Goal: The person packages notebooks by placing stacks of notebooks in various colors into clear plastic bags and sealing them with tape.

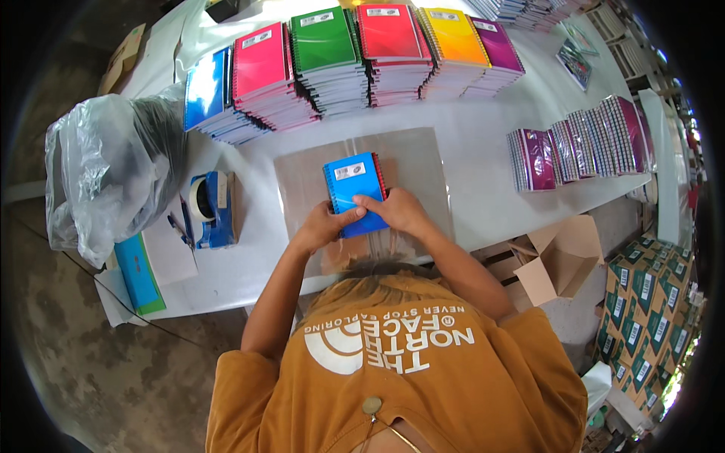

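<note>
A small stack of spiral notebooks (351,185), blue cover on top and a red edge showing at the right, is between my two hands. My left hand (328,224) grips its lower left side, thumb lying on the cover. On the lower right side my right hand (396,210) holds it the same way, thumb also on the cover. Beneath the notebooks a clear plastic sheet or bag (298,177) lies flat on the white table (483,204). The undersides of the fingers are hidden.
Tall notebook stacks in blue (209,94), pink (262,64), green (325,41), red (393,34), yellow (457,38) and purple (495,45) line the far side. A plastic bag (113,166), tape dispenser (217,208) and scissors (181,226) are left. Purple notebook packs (538,158) and an open carton (563,257) are right.
</note>
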`<state>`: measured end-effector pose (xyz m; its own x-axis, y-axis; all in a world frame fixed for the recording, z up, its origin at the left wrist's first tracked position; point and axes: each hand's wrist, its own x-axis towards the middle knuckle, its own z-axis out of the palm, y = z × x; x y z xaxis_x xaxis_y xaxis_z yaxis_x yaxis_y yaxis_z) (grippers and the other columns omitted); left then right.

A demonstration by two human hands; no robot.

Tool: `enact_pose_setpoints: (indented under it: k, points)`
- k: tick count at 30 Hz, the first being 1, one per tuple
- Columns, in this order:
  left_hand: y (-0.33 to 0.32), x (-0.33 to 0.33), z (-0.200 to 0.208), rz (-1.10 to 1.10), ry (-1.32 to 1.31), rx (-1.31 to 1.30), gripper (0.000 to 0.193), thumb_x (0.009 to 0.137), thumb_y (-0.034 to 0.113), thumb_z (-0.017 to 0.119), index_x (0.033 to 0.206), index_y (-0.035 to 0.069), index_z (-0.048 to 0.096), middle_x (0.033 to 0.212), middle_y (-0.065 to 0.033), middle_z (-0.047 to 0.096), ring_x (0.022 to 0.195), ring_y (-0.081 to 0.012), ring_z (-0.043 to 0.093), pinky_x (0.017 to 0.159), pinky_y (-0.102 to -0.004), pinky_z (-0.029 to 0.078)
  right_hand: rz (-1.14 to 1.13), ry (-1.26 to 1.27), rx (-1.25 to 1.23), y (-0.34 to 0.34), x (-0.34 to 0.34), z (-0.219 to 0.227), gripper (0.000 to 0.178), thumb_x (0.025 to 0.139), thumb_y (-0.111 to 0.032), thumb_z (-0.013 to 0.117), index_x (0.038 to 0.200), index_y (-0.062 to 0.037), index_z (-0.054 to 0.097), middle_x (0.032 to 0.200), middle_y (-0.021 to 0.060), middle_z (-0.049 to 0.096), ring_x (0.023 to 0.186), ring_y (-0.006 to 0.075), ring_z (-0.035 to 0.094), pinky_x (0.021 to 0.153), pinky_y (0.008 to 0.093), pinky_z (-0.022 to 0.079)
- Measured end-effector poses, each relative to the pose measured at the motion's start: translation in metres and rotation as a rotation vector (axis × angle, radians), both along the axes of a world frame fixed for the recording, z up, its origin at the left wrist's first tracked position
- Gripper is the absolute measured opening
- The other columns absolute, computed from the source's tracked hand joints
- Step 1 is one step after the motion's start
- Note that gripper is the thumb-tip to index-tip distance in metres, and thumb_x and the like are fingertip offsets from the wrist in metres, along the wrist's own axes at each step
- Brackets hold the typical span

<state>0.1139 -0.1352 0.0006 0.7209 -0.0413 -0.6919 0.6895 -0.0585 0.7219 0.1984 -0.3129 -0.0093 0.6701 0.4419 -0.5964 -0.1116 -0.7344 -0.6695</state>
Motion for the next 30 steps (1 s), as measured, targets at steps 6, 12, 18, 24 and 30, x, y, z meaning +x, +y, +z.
enact_pose_setpoints:
  k: [6,12,18,24,30]
  points:
    - [0.0,0.01,0.025,-0.184,0.003,0.229,0.071,0.073,0.058,0.069,0.11,-0.002,0.058,0.09,-0.0106,0.067,0.076,-0.0194,0.063,0.065,-0.0321,0.049,0.101,-0.069,-0.129,0.002,0.004,0.024,0.078,0.073,-0.073,0.053,0.073,0.0037,0.066,0.071,0.0223,0.064,0.071,0.0375,0.064,0.068,0.0429,0.049]
    - [-0.014,0.008,0.049,0.041,-0.069,0.68,0.078,0.089,0.051,0.052,0.139,-0.003,0.026,0.123,-0.0239,0.052,0.114,-0.03,0.052,0.091,-0.0401,0.042,-0.115,-0.335,0.159,-0.014,-0.013,0.025,0.077,0.089,-0.055,0.046,0.13,0.0095,0.036,0.12,0.0293,0.052,0.11,0.0349,0.055,0.092,0.0379,0.043]
    - [-0.044,-0.01,-0.011,0.437,-0.502,0.17,0.066,0.096,0.025,0.042,0.147,0.003,0.006,0.15,-0.0202,0.016,0.138,-0.0269,0.023,0.111,-0.0342,0.019,-0.329,-0.258,0.757,0.005,-0.037,-0.038,0.061,0.098,-0.029,0.043,0.143,0.0043,0.018,0.139,0.024,0.039,0.128,0.0286,0.041,0.104,0.0352,0.031]
    - [-0.041,-0.011,-0.014,0.478,-0.508,0.017,0.062,0.095,0.026,0.039,0.145,0.0,0.014,0.15,-0.0207,0.015,0.139,-0.0309,0.015,0.112,-0.0386,0.014,-0.318,-0.247,0.744,0.006,-0.037,-0.041,0.058,0.097,-0.024,0.044,0.143,0.0017,0.02,0.142,0.0219,0.036,0.13,0.0304,0.038,0.106,0.0361,0.029]
    - [-0.005,-0.038,-0.034,0.29,-0.448,1.105,0.06,0.096,0.031,0.037,0.143,-0.003,0.02,0.149,-0.0263,0.014,0.139,-0.0386,0.012,0.112,-0.0442,0.012,-0.177,-0.643,0.016,-0.039,-0.016,-0.037,0.049,0.093,-0.023,0.049,0.136,-0.0005,0.04,0.145,0.0222,0.03,0.136,0.0359,0.027,0.11,0.0443,0.019]
